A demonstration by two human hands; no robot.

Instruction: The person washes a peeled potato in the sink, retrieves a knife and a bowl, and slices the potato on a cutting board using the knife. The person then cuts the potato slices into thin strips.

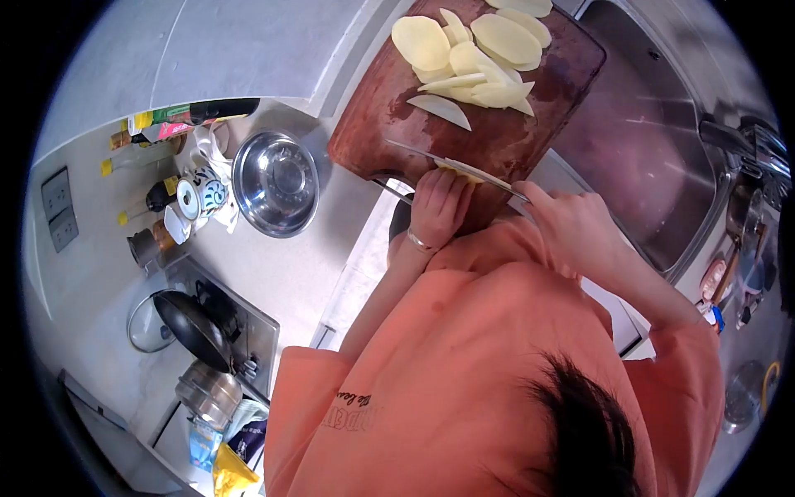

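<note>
A knife (489, 177) is in my right hand (575, 224), its thin blade pointing left over the near part of the reddish-brown cutting board (364, 132). My left hand (440, 201) presses a yellow potato piece (460, 170) against the board, its fingertips close beside the blade; the fingers hide much of the piece. Pale potato slices (505, 40) lie in an overlapping pile on the far part of the board. One narrow slice (441, 110) rests nearer the knife, at the edge of that pile.
The sink (638, 124) adjoins the board on the right. On the left counter stand a metal bowl (276, 184), a patterned jar (201, 195) and several bottles. A black wok (192, 329) and a steel pot (209, 394) sit by the stove at lower left.
</note>
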